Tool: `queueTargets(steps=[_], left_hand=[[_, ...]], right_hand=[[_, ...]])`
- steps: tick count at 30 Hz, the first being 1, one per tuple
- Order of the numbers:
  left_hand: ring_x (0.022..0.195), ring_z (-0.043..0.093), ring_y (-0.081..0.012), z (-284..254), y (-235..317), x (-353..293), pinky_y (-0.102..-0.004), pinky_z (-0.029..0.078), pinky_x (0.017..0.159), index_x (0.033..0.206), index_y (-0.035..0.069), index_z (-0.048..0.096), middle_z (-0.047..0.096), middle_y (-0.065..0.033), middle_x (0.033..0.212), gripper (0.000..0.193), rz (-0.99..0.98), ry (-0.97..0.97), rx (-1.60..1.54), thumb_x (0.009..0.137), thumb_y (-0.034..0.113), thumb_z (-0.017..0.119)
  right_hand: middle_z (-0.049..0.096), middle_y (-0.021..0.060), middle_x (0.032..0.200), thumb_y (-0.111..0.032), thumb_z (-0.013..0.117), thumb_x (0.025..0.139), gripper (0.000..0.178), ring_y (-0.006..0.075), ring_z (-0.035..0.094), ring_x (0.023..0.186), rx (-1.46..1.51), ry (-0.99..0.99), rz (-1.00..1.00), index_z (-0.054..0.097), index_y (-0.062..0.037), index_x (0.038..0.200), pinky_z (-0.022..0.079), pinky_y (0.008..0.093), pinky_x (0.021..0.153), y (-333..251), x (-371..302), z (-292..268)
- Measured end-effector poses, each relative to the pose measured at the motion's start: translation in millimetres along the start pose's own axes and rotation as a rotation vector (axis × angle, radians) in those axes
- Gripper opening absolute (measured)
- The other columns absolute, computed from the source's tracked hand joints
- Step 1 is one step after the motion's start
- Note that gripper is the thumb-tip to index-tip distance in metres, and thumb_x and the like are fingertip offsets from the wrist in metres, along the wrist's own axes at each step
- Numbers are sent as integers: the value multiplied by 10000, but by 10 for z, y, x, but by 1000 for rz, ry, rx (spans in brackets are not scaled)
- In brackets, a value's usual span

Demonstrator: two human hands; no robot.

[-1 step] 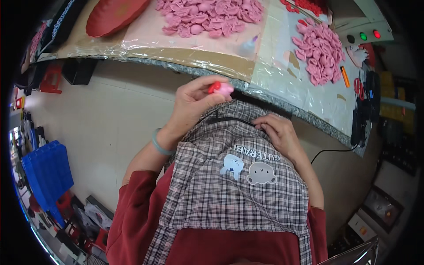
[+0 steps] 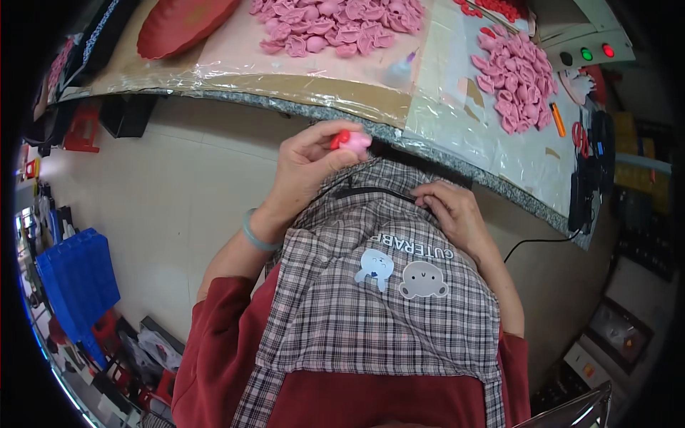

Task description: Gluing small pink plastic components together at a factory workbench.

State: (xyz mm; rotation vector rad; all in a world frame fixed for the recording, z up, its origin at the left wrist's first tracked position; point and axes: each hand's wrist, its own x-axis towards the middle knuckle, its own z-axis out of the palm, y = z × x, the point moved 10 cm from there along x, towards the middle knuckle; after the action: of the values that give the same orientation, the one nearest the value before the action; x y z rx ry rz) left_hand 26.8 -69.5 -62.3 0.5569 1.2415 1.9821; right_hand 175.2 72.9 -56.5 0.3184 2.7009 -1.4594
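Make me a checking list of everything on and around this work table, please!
Surface: workbench with a stone-like edge, covered in cardboard and clear plastic film.
Job's things: small pink and red piece pinched in the left hand; two piles of pink pieces on the bench.
Clutter: red tray, small glue bottle, orange cutter.
Hands: left hand closed on the piece; right hand rests at the plaid apron pocket edge, holding nothing seen.
Cables: black cable hanging under the bench edge.
Surroundings: blue crate on the floor, box with green and red lights.
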Motion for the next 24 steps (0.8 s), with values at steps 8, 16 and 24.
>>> queueTargets(steps=[8,16,24], left_hand=[[916,656,-195,-53,-273,-330,-300,537,829,1197,-31,572,646,-160,1102,337,-24,37,24,881,61,641],[905,645,-164,-157,-395,-466,-269,527,811,1204,-31,569,652,-134,1076,323,-49,107,-27,901,64,624],[921,643,-161,-304,-727,-590,-274,531,834,1219,-39,556,655,-140,1095,327,-135,211,-249,915,68,614]], right_hand=[[652,116,957,-55,600,867,158,281,638,873,-122,-77,-129,655,-24,1012,501,343,765,-197,69,313],[626,114,1059,-55,614,823,194,300,586,1033,-203,-310,-535,657,-53,1012,485,404,871,-463,346,1127],[591,129,1001,-102,615,839,162,319,572,1015,-327,-474,-392,602,-37,987,479,424,856,-341,385,1151]])
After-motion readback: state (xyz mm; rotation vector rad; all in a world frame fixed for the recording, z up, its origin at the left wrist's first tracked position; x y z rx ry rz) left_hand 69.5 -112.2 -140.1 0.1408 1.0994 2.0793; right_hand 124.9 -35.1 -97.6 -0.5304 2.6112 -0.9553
